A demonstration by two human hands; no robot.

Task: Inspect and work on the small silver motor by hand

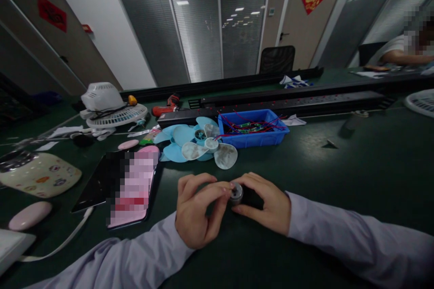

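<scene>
Over the dark green table, my right hand (pixel 266 198) grips a small silver metal cylinder (pixel 237 196) that looks like a small electric motor, between thumb and fingers. Its round end faces up and toward me. My left hand (pixel 200 210) is closed in a pinch, thumb and index fingertip meeting at the top of the cylinder. Whatever sits between those fingertips is too small to make out. Just beyond my hands lie light blue fan blades (pixel 185 137) and a greyish, dusty fan blade (pixel 226 156).
A blue bin (pixel 261 140) holds circuit boards and red and blue wires. A white fan (pixel 105 97) and red drill (pixel 166 109) lie behind. Left are a tablet (pixel 96 180), a pink-cased device (pixel 152 152) and a cream container (pixel 44 174). Another person (pixel 393 56) sits far right.
</scene>
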